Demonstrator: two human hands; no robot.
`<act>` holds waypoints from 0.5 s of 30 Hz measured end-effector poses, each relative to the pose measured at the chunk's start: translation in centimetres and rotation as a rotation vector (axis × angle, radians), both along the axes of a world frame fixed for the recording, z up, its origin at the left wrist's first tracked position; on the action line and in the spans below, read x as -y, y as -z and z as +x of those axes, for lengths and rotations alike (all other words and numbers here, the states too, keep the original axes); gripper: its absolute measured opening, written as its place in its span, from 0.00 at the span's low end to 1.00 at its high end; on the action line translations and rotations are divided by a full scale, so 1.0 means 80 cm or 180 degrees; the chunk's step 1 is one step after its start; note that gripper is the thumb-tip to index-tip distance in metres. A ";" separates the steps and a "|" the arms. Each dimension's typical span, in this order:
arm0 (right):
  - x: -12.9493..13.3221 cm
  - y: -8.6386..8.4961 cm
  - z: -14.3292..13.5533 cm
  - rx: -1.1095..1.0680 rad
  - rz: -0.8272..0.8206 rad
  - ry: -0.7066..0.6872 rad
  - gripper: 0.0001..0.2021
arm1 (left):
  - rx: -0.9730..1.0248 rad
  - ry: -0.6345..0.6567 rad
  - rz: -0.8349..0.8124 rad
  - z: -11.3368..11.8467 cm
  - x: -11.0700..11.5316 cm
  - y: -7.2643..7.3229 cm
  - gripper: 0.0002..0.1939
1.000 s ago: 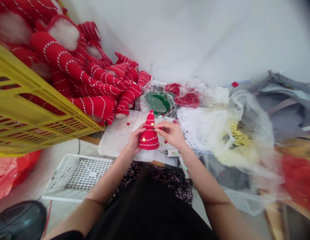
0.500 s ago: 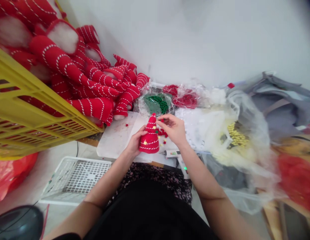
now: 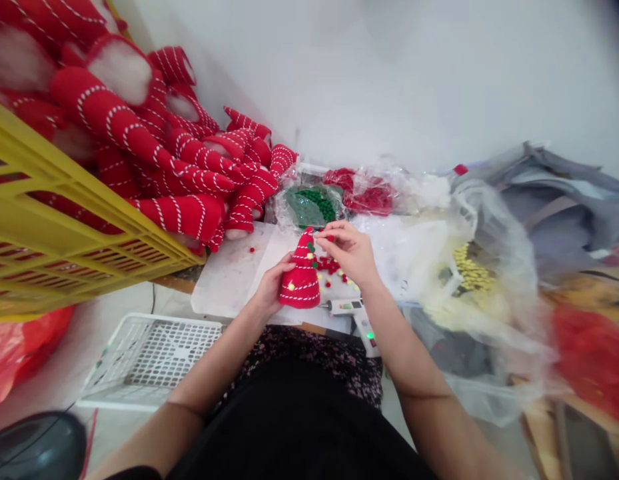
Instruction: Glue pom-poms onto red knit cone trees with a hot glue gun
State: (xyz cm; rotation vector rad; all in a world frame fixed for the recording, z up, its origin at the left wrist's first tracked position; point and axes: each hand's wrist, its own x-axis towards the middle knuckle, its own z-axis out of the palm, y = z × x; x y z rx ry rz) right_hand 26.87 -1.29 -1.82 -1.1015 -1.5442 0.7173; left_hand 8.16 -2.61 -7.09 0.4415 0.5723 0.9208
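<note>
My left hand (image 3: 272,285) is closed around the side of a red stuffed cone (image 3: 300,283) with white stitched stripes, holding it upright over the table. Small green and pale yellow pom-poms sit on the cone, among them a green pom-pom (image 3: 310,247) near the tip. My right hand (image 3: 346,250) is beside that tip, thumb and forefinger closed in a pinch. What lies between those fingertips is too small to make out. Loose red pom-poms (image 3: 329,265) lie on the table behind the cone. A white glue gun (image 3: 345,307) with a lit green light rests below my right hand.
A yellow crate (image 3: 79,220) at left borders a heap of striped red cones (image 3: 179,153). Bags of green pom-poms (image 3: 316,205) and red pom-poms (image 3: 369,197) stand behind the work spot. A plastic bag with yellow pom-poms (image 3: 472,270) is at right; a white basket (image 3: 159,353) sits lower left.
My right hand has drawn back slightly to the right from the cone. A green pom-pom near the tip now shows where my fingers were. My left hand keeps its hold.
</note>
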 end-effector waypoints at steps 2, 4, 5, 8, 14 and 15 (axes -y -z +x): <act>-0.002 0.002 0.005 -0.0078 -0.0051 0.0001 0.08 | 0.0024 -0.0019 -0.0037 -0.002 -0.001 0.001 0.23; -0.005 0.006 0.012 -0.0030 -0.0067 0.0099 0.09 | 0.0047 -0.0045 -0.0090 -0.005 -0.003 0.002 0.22; -0.006 0.009 0.016 0.0094 -0.0101 0.0177 0.09 | 0.0052 -0.0056 -0.0111 -0.006 -0.005 0.003 0.22; -0.010 0.016 0.026 0.0695 -0.0358 0.0377 0.09 | 0.0026 -0.0106 -0.0155 -0.012 -0.008 0.007 0.22; -0.003 0.008 0.009 0.0610 -0.0389 0.0127 0.07 | -0.0186 -0.0206 -0.0071 -0.009 -0.007 0.007 0.21; -0.001 0.005 0.004 0.0560 -0.0371 -0.0007 0.07 | -0.0215 -0.0188 0.0010 -0.007 -0.006 0.005 0.20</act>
